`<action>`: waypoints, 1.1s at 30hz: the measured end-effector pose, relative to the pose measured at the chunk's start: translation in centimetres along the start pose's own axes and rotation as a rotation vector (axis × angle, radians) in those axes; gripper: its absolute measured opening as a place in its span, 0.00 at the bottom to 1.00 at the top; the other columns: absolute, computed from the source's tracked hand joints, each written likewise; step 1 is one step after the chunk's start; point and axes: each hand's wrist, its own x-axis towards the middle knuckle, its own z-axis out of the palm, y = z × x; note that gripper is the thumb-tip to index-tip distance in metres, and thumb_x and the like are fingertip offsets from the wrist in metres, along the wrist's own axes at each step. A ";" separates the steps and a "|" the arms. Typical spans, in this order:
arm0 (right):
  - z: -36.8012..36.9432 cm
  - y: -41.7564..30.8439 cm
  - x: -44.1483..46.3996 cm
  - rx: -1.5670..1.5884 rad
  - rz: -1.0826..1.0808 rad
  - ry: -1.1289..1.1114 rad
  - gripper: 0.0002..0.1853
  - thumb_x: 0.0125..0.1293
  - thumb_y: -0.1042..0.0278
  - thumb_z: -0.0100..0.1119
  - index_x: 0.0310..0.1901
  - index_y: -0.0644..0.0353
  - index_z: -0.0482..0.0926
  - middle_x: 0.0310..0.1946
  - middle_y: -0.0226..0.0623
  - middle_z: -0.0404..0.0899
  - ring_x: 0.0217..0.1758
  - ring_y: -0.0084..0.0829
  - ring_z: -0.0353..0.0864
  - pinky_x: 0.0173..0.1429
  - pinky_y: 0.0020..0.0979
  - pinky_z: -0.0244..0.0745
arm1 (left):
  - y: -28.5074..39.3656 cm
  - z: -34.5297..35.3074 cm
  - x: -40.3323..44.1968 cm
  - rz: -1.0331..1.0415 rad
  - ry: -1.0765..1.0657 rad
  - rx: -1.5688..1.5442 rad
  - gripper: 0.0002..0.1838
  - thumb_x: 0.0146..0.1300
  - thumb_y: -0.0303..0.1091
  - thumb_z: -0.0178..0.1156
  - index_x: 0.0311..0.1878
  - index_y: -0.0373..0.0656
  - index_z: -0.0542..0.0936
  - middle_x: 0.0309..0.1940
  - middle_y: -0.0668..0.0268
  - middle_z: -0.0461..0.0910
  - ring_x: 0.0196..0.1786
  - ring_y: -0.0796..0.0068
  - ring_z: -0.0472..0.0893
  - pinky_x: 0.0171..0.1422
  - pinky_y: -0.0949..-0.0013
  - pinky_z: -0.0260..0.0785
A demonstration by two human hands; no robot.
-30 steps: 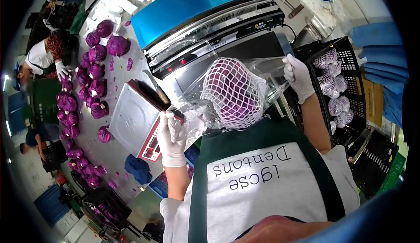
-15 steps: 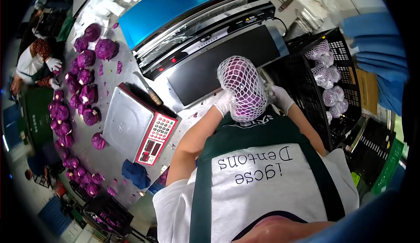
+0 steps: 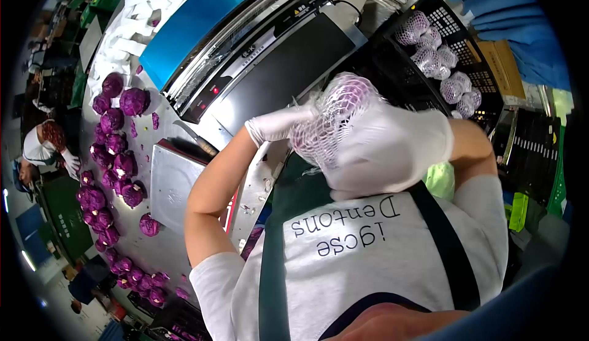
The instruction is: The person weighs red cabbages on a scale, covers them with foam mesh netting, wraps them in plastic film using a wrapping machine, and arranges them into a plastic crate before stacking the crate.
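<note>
A red cabbage bundle point(image 3: 346, 95) in white foam netting, with shiny clear film around part of it, is held in front of my chest. My left hand point(image 3: 285, 123), in a white glove, grips its left side, with the fingertips partly hidden by the netting. My right hand point(image 3: 392, 147), also gloved, lies across the near right side of the bundle and covers much of it. Motion smears its fingers, so their grip is unclear. Just beyond the bundle is the wrapping machine point(image 3: 288, 65), with a dark plate and a film roll.
Loose red cabbages point(image 3: 123, 166) lie along the steel table point(image 3: 162, 252) at left. A weighing scale point(image 3: 175, 184) and a knife point(image 3: 205, 146) are near my left arm. At right, a black crate point(image 3: 454, 25) holds several netted cabbages point(image 3: 429, 58). A co-worker point(image 3: 46, 144) stands at far left.
The bundle has come closer to my chest and tilted, and film now shows around it. My right hand has swung from its right side over its front. The view has shifted.
</note>
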 end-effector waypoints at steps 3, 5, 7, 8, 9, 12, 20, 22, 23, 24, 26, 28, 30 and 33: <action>-0.3 1.8 2.9 -0.442 -0.016 0.039 0.06 0.62 0.61 0.59 0.35 0.51 0.83 0.20 0.28 0.75 0.21 0.26 0.75 0.23 0.28 0.70 | 0.9 7.2 -1.6 -0.010 0.301 0.923 0.32 0.69 0.42 0.56 0.70 0.34 0.62 0.64 0.59 0.70 0.66 0.70 0.69 0.72 0.68 0.59; 2.2 7.8 2.6 -0.338 0.046 0.275 0.09 0.64 0.59 0.59 0.34 0.53 0.82 0.23 0.31 0.78 0.25 0.31 0.80 0.28 0.30 0.74 | 0.2 9.5 -0.8 -0.030 0.197 0.734 0.28 0.68 0.35 0.59 0.68 0.34 0.64 0.61 0.61 0.74 0.63 0.75 0.71 0.69 0.73 0.62; 5.5 11.3 0.5 -0.056 0.476 0.214 0.11 0.66 0.58 0.58 0.34 0.56 0.82 0.27 0.36 0.82 0.29 0.37 0.81 0.33 0.33 0.75 | -0.5 11.2 -1.0 0.024 0.228 0.718 0.32 0.65 0.38 0.64 0.68 0.34 0.65 0.53 0.63 0.78 0.55 0.78 0.75 0.63 0.72 0.66; 7.4 12.3 -0.7 -0.065 0.532 0.222 0.12 0.67 0.58 0.57 0.33 0.58 0.81 0.28 0.38 0.82 0.30 0.38 0.81 0.35 0.34 0.76 | -1.1 11.1 -1.2 -0.029 0.314 0.809 0.34 0.65 0.42 0.64 0.67 0.32 0.64 0.53 0.61 0.78 0.55 0.76 0.75 0.62 0.71 0.67; 9.3 12.8 -2.2 -0.070 0.584 0.233 0.13 0.68 0.58 0.56 0.33 0.59 0.81 0.28 0.39 0.82 0.30 0.40 0.81 0.37 0.35 0.76 | -1.6 11.1 -1.2 -0.075 0.406 0.901 0.37 0.64 0.45 0.64 0.67 0.31 0.63 0.52 0.59 0.78 0.55 0.75 0.76 0.62 0.71 0.67; 14.0 13.2 -7.5 0.162 0.733 0.117 0.14 0.67 0.59 0.55 0.31 0.61 0.81 0.25 0.43 0.80 0.28 0.39 0.80 0.37 0.37 0.74 | -3.9 11.0 -1.6 -0.051 0.696 0.646 0.36 0.65 0.47 0.62 0.66 0.29 0.63 0.52 0.57 0.77 0.56 0.74 0.76 0.59 0.72 0.69; 13.7 11.1 -17.4 1.186 0.819 -0.021 0.23 0.76 0.59 0.42 0.61 0.70 0.70 0.57 0.38 0.76 0.57 0.27 0.72 0.64 0.29 0.64 | -1.2 15.0 -0.1 0.230 0.516 0.722 0.37 0.65 0.25 0.56 0.74 0.34 0.51 0.70 0.52 0.61 0.73 0.62 0.61 0.77 0.61 0.49; 11.9 9.9 -19.7 1.330 1.170 0.137 0.23 0.75 0.60 0.46 0.63 0.69 0.70 0.57 0.36 0.77 0.58 0.26 0.74 0.65 0.30 0.66 | 0.4 14.0 2.9 0.310 0.551 0.763 0.35 0.66 0.26 0.55 0.74 0.37 0.55 0.70 0.53 0.62 0.73 0.62 0.61 0.77 0.61 0.49; 11.1 9.5 -21.2 1.352 1.304 0.239 0.23 0.73 0.60 0.49 0.63 0.68 0.70 0.58 0.35 0.77 0.59 0.26 0.74 0.65 0.30 0.67 | 1.5 13.9 4.8 0.346 0.580 0.883 0.33 0.66 0.25 0.55 0.73 0.38 0.58 0.69 0.54 0.64 0.72 0.62 0.63 0.76 0.62 0.50; 10.6 9.3 -23.0 1.341 1.288 0.326 0.23 0.73 0.61 0.49 0.63 0.68 0.70 0.57 0.35 0.77 0.58 0.26 0.75 0.64 0.30 0.68 | 2.8 14.0 7.0 0.348 0.584 0.923 0.32 0.66 0.25 0.54 0.73 0.38 0.58 0.69 0.55 0.64 0.71 0.62 0.63 0.76 0.62 0.51; 9.7 9.4 -27.1 1.315 1.252 0.489 0.22 0.72 0.63 0.50 0.62 0.68 0.71 0.57 0.36 0.77 0.57 0.26 0.76 0.63 0.30 0.69 | 5.7 14.5 11.6 0.340 0.570 0.979 0.30 0.68 0.26 0.53 0.73 0.40 0.59 0.68 0.54 0.65 0.70 0.63 0.64 0.74 0.63 0.54; 9.0 9.8 -31.4 1.300 1.203 0.657 0.21 0.72 0.65 0.51 0.62 0.68 0.71 0.56 0.36 0.78 0.56 0.27 0.77 0.62 0.29 0.70 | 7.2 12.8 17.1 0.308 0.540 0.980 0.34 0.66 0.32 0.57 0.73 0.38 0.57 0.68 0.52 0.64 0.70 0.62 0.64 0.73 0.63 0.55; 6.7 8.4 -34.7 1.306 1.218 0.809 0.20 0.70 0.68 0.52 0.61 0.68 0.72 0.54 0.37 0.79 0.53 0.26 0.78 0.59 0.29 0.73 | 7.4 13.1 23.2 0.198 0.451 1.017 0.39 0.64 0.36 0.62 0.73 0.35 0.55 0.68 0.51 0.63 0.70 0.62 0.64 0.73 0.64 0.56; 2.9 4.8 -38.9 1.296 1.171 1.013 0.18 0.70 0.69 0.53 0.59 0.66 0.74 0.52 0.38 0.80 0.48 0.25 0.81 0.52 0.28 0.77 | 7.6 12.9 31.2 0.157 0.276 1.254 0.43 0.63 0.38 0.64 0.74 0.33 0.52 0.69 0.52 0.61 0.70 0.65 0.64 0.73 0.67 0.55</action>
